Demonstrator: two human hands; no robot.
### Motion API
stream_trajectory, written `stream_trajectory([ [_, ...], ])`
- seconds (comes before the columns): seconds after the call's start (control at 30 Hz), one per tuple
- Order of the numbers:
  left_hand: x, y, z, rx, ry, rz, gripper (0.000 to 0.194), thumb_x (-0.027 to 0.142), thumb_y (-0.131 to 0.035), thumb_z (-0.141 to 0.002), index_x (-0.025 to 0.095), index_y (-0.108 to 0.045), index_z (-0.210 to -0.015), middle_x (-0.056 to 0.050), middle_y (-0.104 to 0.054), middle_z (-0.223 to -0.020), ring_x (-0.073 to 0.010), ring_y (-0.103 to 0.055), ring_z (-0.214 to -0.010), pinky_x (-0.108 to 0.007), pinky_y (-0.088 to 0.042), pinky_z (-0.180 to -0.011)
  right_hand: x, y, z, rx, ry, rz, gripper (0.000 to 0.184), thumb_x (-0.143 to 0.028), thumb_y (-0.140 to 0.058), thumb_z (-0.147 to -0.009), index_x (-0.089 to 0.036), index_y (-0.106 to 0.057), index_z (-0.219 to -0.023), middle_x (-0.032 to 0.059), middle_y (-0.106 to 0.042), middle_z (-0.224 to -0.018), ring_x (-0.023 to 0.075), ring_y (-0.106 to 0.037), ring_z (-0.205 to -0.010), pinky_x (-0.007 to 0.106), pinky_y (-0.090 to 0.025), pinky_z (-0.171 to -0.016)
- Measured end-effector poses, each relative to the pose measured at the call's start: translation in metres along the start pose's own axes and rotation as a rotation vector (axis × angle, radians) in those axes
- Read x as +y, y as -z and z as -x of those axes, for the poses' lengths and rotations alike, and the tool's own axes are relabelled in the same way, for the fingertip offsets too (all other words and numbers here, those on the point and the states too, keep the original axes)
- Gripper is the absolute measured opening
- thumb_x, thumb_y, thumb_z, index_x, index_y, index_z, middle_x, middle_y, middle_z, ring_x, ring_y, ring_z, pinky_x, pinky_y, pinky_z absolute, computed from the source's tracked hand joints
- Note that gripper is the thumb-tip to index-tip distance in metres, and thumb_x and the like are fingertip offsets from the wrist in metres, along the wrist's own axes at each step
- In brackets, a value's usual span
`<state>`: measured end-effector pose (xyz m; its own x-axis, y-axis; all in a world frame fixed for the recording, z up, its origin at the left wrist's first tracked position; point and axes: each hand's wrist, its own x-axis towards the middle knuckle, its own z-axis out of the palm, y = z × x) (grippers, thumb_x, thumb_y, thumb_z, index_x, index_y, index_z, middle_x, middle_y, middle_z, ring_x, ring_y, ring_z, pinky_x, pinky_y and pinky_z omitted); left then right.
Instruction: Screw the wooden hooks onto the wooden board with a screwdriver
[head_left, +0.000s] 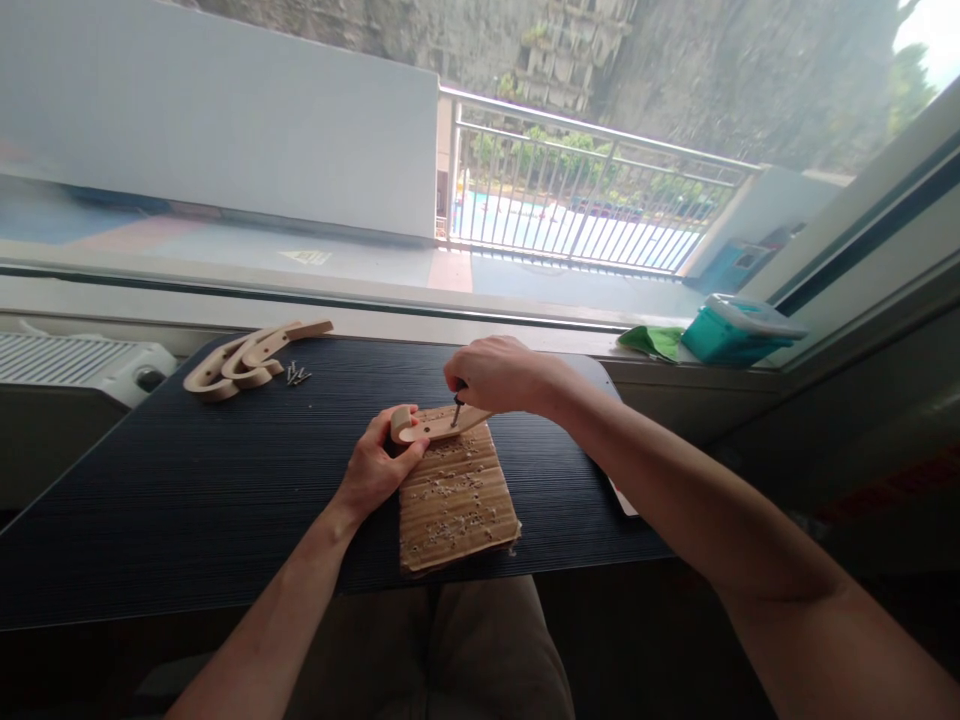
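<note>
A curved wooden hook piece lies across the far end of a worn cardboard sheet on a dark table. My left hand is closed on the hook's curved left end and holds it down. My right hand is closed round a small dark-handled tool whose thin tip stands on the wooden piece. The tool's handle is mostly hidden in my fist.
Three more wooden hooks lie at the table's far left, with several loose screws beside them. A teal box and a green cloth sit on the window sill at the right. A radiator stands at the left.
</note>
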<state>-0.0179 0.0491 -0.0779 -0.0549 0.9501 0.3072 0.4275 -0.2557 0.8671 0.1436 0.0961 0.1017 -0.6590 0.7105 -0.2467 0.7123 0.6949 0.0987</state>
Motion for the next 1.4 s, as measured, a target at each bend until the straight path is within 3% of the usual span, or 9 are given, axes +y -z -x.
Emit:
stream_trajectory([
  [0.33,0.002,0.000,0.000,-0.003,0.016,0.000,0.034,0.040,-0.061,-0.071,0.019,-0.057,-0.097,-0.008,-0.062,-0.115,-0.0216,-0.059,-0.102,-0.037,-0.043,-0.098,0.001,-0.003,-0.003,0.027,-0.040,-0.028,0.029,-0.029,-0.050,-0.081,-0.016,-0.070,-0.098,0.0118,-0.069,-0.091,0.0202,-0.057,-0.082,0.030,-0.036,-0.065],
  [0.63,-0.001,0.000,0.001,0.009,0.007,0.003,0.032,0.039,-0.061,-0.072,0.018,-0.057,-0.096,-0.009,-0.062,-0.114,-0.0214,-0.059,-0.102,-0.037,-0.043,-0.097,0.001,0.007,0.004,0.028,0.011,-0.007,0.027,-0.022,-0.052,-0.077,-0.020,-0.069,-0.099,0.0062,-0.069,-0.094,0.0178,-0.057,-0.082,0.029,-0.034,-0.062],
  [0.9,0.001,0.000,0.000,0.001,0.012,-0.001,0.031,0.039,-0.062,-0.072,0.017,-0.057,-0.094,-0.010,-0.062,-0.114,-0.0219,-0.059,-0.102,-0.036,-0.043,-0.097,0.002,0.002,0.000,0.029,-0.014,-0.029,0.028,-0.017,-0.048,-0.080,-0.017,-0.070,-0.098,0.0102,-0.070,-0.095,0.0190,-0.058,-0.084,0.030,-0.035,-0.069],
  [1.4,-0.001,0.000,0.000,0.013,0.003,-0.005,0.032,0.040,-0.061,-0.071,0.018,-0.057,-0.094,-0.009,-0.063,-0.113,-0.0219,-0.059,-0.102,-0.038,-0.044,-0.097,-0.001,0.003,-0.002,0.037,-0.083,0.007,0.034,-0.032,-0.050,-0.083,-0.014,-0.069,-0.103,0.0139,-0.069,-0.096,0.0216,-0.059,-0.084,0.031,-0.038,-0.065],
])
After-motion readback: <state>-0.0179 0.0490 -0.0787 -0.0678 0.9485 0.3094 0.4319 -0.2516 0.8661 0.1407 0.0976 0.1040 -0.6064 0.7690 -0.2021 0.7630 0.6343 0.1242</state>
